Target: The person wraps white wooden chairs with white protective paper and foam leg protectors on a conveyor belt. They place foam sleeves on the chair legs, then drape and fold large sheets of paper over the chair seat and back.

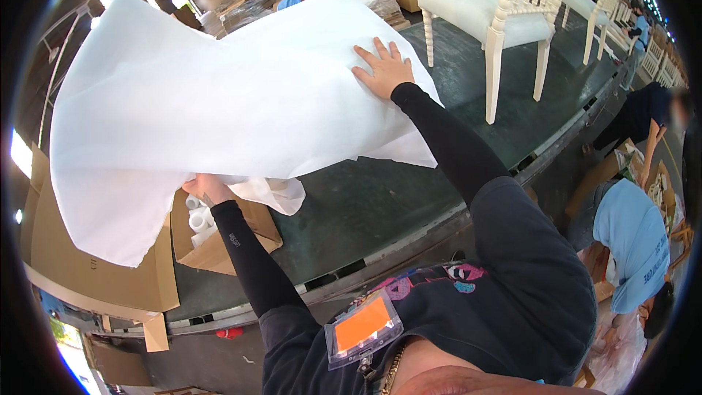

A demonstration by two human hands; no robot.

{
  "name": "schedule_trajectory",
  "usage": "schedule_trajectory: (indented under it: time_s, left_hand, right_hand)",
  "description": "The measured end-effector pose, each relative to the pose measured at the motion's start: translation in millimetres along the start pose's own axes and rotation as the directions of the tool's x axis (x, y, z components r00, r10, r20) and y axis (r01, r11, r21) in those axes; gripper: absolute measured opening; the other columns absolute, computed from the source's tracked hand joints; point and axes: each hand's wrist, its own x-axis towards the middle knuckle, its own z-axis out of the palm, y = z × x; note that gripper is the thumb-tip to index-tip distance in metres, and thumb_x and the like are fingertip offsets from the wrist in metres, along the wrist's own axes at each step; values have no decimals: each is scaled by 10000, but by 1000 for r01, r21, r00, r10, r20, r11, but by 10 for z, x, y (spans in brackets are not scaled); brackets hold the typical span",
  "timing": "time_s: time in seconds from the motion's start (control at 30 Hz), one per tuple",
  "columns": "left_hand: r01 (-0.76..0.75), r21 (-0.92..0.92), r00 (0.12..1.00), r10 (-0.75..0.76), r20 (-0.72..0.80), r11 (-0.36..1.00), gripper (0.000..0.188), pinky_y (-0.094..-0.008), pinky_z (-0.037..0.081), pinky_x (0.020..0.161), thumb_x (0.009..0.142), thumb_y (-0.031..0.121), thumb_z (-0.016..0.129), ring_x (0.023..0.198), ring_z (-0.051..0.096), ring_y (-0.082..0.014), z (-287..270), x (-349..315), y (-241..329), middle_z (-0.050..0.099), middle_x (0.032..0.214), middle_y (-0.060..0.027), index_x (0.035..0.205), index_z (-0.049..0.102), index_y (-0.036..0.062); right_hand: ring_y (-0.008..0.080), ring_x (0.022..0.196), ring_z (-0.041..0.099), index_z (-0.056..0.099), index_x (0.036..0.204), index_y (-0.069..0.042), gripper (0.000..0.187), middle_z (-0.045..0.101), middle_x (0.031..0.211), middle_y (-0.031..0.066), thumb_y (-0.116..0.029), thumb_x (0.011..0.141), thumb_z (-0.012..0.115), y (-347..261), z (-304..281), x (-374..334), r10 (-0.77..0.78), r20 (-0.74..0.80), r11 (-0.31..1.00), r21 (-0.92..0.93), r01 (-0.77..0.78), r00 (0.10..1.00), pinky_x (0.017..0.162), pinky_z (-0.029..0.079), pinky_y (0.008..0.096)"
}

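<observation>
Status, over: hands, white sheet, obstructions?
Right hand spread on white sheet. Left hand at its near edge, partly hidden. Open carton partly behind left forearm.

White sheet (219, 102), thin, spread wide, edges drooping

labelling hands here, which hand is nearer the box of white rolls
Left. The left hand is at the lower edge of the white sheet, close by the box; the right hand lies spread on the sheet, farther up and right.
</observation>
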Motion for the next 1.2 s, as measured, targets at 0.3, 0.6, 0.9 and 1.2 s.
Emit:
schedule_trajectory:
  time_s: [0.3, 0.6, 0.9, 1.2]
  left_hand:
    - [11, 0, 998, -11, -54, 1000, 302, -344, 528, 842, 850, 63, 716, 978, 630, -187, -40, -14, 133, 646, 1114, -124, 1080, 568, -65]
    - [-22, -15, 1000, 22, -14, 1000, 295, -342, 531, 849, 849, 35, 705, 981, 627, -182, -56, 20, 82, 647, 1139, -115, 1105, 589, -54]
    - [-123, -75, 970, 105, -217, 990, 342, -317, 516, 821, 811, -82, 645, 983, 613, -166, -407, 344, -268, 652, 1140, -131, 1145, 580, -44]
    - [-170, 47, 983, 173, -65, 984, 121, -271, 493, 760, 835, -2, 707, 843, 628, -121, -157, 28, 232, 709, 912, -76, 914, 692, -93]
  right_hand:
    - [420, 1463, 182, 359, 1479, -420, 609, 205, 1611, 112, -649, 918, 420, -98, 21, -46, -13, -6, 1000, 12, 13, 1000, 1086, 233, 691]
    - [413, 1468, 173, 352, 1484, -415, 608, 198, 1614, 110, -635, 922, 423, -126, 12, -18, 1, 24, 1000, 8, -1, 1000, 1093, 223, 685]
    - [422, 1468, 175, 346, 1483, -415, 634, 201, 1618, 83, -658, 904, 435, -234, 203, 80, -54, -15, 999, 2, 54, 998, 1086, 243, 695]
    - [433, 1456, 189, 349, 1488, -407, 632, 212, 1611, 99, -643, 909, 438, -236, 242, 32, -42, 22, 998, -55, 43, 999, 1083, 268, 669]
